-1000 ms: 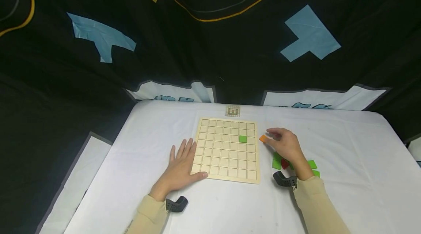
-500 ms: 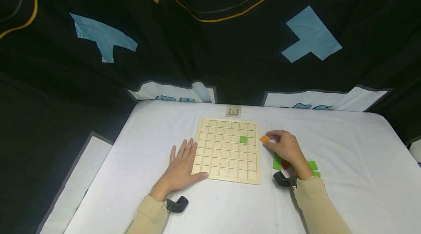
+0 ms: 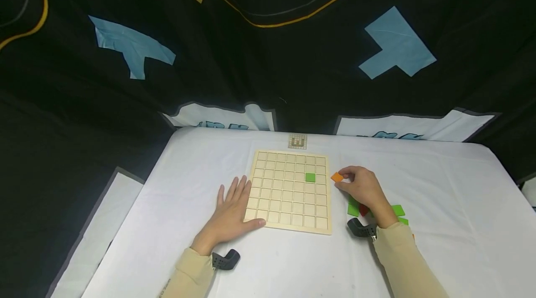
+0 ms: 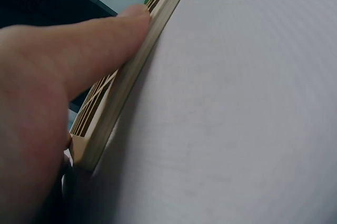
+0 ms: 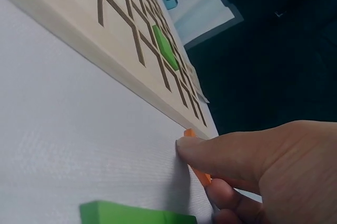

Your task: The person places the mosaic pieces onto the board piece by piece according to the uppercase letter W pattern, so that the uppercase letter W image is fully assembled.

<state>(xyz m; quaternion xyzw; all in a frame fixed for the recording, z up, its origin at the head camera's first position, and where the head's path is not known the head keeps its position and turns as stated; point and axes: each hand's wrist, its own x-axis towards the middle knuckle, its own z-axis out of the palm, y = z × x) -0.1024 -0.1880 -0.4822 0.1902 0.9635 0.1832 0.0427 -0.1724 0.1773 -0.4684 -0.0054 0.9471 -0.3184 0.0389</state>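
Note:
A pale wooden grid board [image 3: 286, 193] lies on the white table, with one green square tile [image 3: 310, 177] set in a cell toward its right side. My left hand [image 3: 229, 216] rests on the board's left side, fingers spread, its thumb [image 4: 113, 37] along the near edge. Just off the right edge of the board, my right hand [image 3: 363, 188] pinches an orange square tile [image 3: 337, 177] between thumb and fingers. The right wrist view shows this orange tile [image 5: 201, 175] tilted and partly hidden behind the thumb.
Beneath the right wrist lie loose green tiles [image 3: 353, 207] and a red tile [image 3: 363, 209], partly covered by the arm. More green tiles [image 3: 397, 210] are right of the wrist. A small patterned card [image 3: 298, 142] sits behind the board. Black cloth [image 3: 268, 70] hangs beyond the table.
The right fingertips have closed in around the orange tile, which now shows more fully left of them. The left hand and the board stay put.

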